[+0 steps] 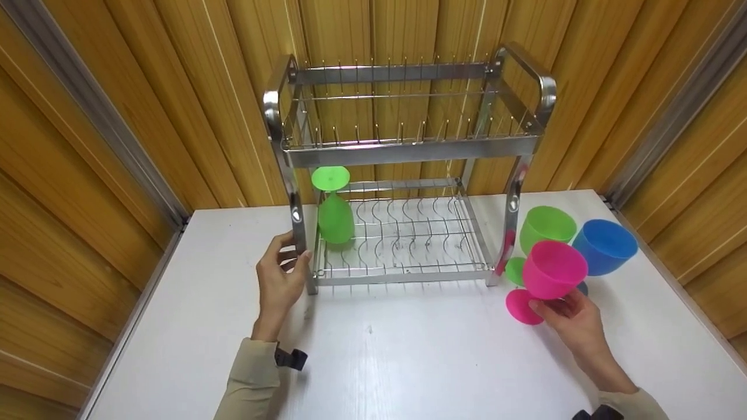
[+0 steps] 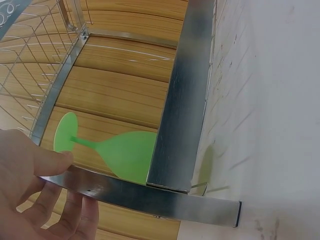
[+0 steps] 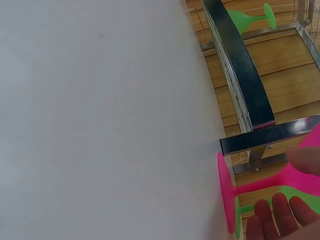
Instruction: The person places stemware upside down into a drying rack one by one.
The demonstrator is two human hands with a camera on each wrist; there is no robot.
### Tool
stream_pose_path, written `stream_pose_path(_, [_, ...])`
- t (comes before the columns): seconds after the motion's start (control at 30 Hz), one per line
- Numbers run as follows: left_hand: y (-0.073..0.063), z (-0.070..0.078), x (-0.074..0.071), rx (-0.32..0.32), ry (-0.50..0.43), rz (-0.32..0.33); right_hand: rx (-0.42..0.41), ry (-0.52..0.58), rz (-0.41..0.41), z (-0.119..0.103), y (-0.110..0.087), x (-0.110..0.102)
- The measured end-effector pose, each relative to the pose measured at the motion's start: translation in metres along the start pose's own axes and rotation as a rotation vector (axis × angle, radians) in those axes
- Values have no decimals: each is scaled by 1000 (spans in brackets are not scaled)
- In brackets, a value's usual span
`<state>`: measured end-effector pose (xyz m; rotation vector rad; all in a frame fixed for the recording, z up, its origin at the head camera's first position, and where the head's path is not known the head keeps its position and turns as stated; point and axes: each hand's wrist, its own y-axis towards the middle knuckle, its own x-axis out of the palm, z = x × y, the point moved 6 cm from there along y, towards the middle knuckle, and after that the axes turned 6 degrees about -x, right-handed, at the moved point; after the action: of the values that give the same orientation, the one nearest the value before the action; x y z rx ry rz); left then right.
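Note:
A two-tier metal dish rack [image 1: 411,153] stands on the white table. My left hand [image 1: 281,279] grips its left front post, the thumb [image 2: 52,161] on one face and the fingers behind. On the lower tier, at the left end, a green goblet [image 1: 335,219] is upside down, its foot uppermost. To the right of the rack, my right hand [image 1: 575,321] holds a pink goblet [image 1: 554,269] low on its bowl, near the stem. That goblet is upright; its foot [image 3: 226,192] is at the tabletop beside the right front post.
Behind the pink goblet stand another green goblet [image 1: 547,226] and a blue goblet [image 1: 606,246], both upright. Thin upright prongs [image 1: 401,133] line the rack's upper tier. Wood-look panels [image 1: 175,105] enclose the table [image 1: 408,361] at the back and sides.

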<state>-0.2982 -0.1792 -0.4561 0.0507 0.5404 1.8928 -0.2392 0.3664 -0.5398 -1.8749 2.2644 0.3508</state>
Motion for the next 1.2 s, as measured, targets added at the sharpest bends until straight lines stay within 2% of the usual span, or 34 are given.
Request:
stream_pose_path(0.23, [1, -1, -1, -9, 19, 0, 53, -10, -69, -2, 5, 10])
stream_pose_path(0.57, [0, -2, 1, -7, 7, -8, 64, -29, -54, -4, 8, 15])
stream_pose_path(0.83, [1, 1, 1, 3, 34, -11, 70, -37, -67, -9, 5, 15])
stream_pose_path(1.03, [0, 1, 1, 3, 44, -7, -7, -86, -34, -22, -3, 12])
stream_pose_path(1.2, [0, 4, 1, -6, 64, -13, -162, -148, 8, -42, -13, 9])
